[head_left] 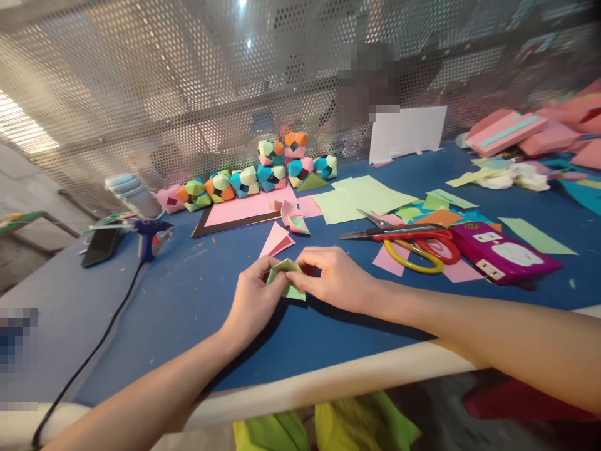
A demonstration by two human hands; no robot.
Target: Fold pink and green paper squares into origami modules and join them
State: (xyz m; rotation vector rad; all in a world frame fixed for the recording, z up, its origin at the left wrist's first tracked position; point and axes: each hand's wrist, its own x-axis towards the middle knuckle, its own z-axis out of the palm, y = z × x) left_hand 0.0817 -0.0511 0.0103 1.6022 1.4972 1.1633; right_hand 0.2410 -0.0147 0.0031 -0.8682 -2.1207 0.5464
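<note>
A small piece of folded light-green paper [295,289] is held between both hands just above the blue table. My left hand [253,291] pinches its left side, thumb on top. From the right, my right hand [335,279] grips the same paper with thumb and bent fingers; the fingertips behind it are hidden. Just beyond the hands lies a folded pink paper piece [276,239]. Behind that sits a pink-and-green folded piece [293,218].
Several colourful folded-paper balls [244,181] line the back. Scissors [413,241], a purple power strip [504,250] and green sheets [366,197] lie right. A glue gun [149,238] with a trailing black cord, a phone [101,245] and a bottle [136,195] stand left.
</note>
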